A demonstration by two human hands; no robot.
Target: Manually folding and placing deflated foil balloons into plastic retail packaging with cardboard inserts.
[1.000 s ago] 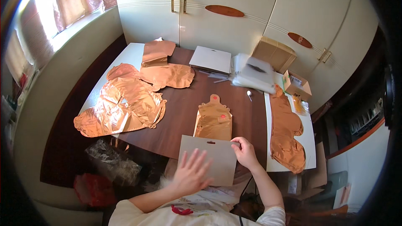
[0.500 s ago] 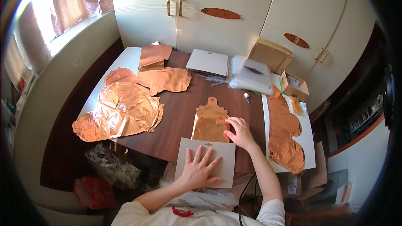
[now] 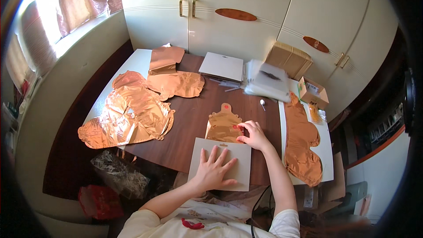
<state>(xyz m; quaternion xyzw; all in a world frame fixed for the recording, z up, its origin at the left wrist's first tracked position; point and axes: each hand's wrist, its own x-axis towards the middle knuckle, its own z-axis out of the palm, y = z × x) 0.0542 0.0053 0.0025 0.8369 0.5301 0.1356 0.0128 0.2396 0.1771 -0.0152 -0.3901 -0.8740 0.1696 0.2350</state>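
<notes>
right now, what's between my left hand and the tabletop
The left hand is spread over the pale card, which lies between it and the tabletop in the head view; whether anything else sits under the card is hidden.

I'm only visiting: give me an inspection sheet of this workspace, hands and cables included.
Surface: brown wood-grain table.
Things in work: pale card with hanger slot, overlapping gold foil piece.
Clutter: copper foil sheet at left, another at right, white card stack, cardboard box.
Left hand: spread flat on the card.
Right hand: at the foil's right edge; grip unclear.
Cables: black cord near the person's shirt.
Surroundings: cream cabinets behind, curtains at left.
</notes>
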